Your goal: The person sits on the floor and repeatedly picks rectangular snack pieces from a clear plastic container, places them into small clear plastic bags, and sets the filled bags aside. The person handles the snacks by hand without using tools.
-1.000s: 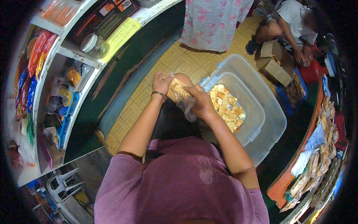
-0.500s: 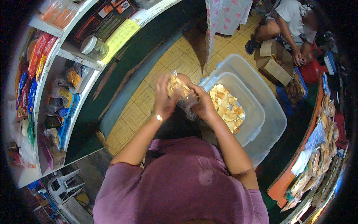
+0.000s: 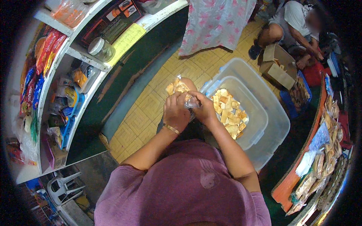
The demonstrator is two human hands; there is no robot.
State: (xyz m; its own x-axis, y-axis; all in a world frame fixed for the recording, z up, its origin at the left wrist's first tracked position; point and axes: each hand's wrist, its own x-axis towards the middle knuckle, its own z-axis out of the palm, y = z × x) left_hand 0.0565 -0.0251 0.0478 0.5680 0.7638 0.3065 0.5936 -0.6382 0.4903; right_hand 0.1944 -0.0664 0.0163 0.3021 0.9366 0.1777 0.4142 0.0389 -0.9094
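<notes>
Between my hands, above my lap, is a clear plastic bag (image 3: 176, 86) with golden-brown toasted bread pieces in it. My left hand (image 3: 176, 113) is closed on the near left side of the bag, its back toward me. Fingers of my right hand (image 3: 204, 108) pinch the bag's gathered, crinkled end from the right. Both sets of fingertips partly hide the bag. Just right of my hands stands a large translucent plastic bin (image 3: 269, 130), with cut toasted bread pieces (image 3: 229, 113) heaped at its left side.
Beyond the bin, a person (image 3: 296, 28) sits by an open cardboard box (image 3: 278, 67) and a blue tray (image 3: 289, 101). Packed bags (image 3: 320, 162) line an orange-edged counter at right. Shelves (image 3: 71, 98) with packets curve along the left. A flowered curtain (image 3: 215, 28) hangs ahead.
My left hand has come down and right, closing over the lower part of the bag. My right hand has shifted slightly. The curtain shows wider, swung to the left.
</notes>
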